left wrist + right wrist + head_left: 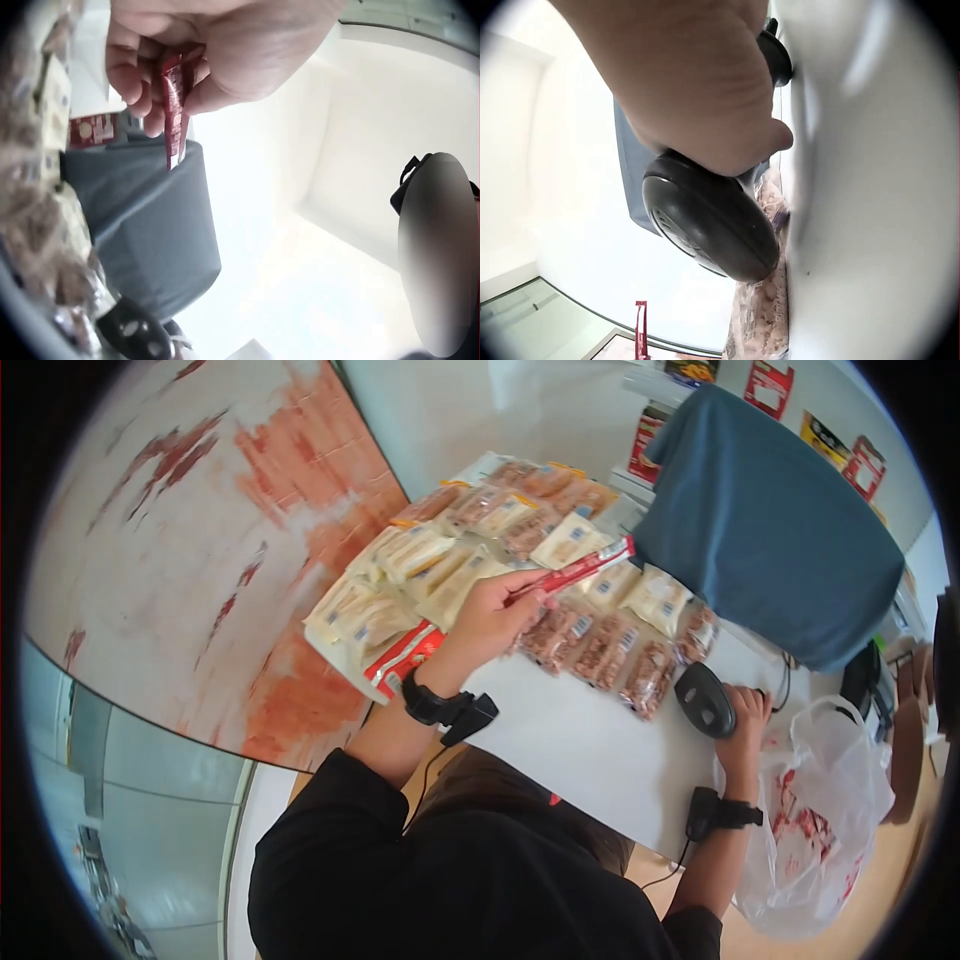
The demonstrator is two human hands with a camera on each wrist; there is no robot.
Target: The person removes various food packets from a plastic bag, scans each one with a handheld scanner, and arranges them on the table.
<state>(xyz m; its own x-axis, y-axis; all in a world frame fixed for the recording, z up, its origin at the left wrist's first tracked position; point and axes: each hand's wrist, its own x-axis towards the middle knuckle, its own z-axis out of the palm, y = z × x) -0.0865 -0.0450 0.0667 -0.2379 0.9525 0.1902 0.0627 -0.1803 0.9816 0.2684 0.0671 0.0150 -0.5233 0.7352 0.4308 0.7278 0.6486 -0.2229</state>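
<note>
My left hand [490,622] pinches a slim red packet [592,565] by one end, above the rows of packs on the white table. In the left wrist view the packet [175,112] appears edge-on between thumb and fingers. My right hand [745,722] grips a black handheld barcode scanner [705,700] near the table's right side. The scanner's rounded head [712,225] fills the middle of the right wrist view, close to clear packs of brownish pieces [761,315]. Several such packs [604,650] lie between the two hands.
Cream-coloured packs [415,555] cover the table's left part, with a larger red packet [405,660] at its edge. A blue-grey cloth [780,520] drapes a boxy shape at the back right. A translucent plastic bag [815,830] hangs beside my right forearm. A large painted panel [200,540] stands left.
</note>
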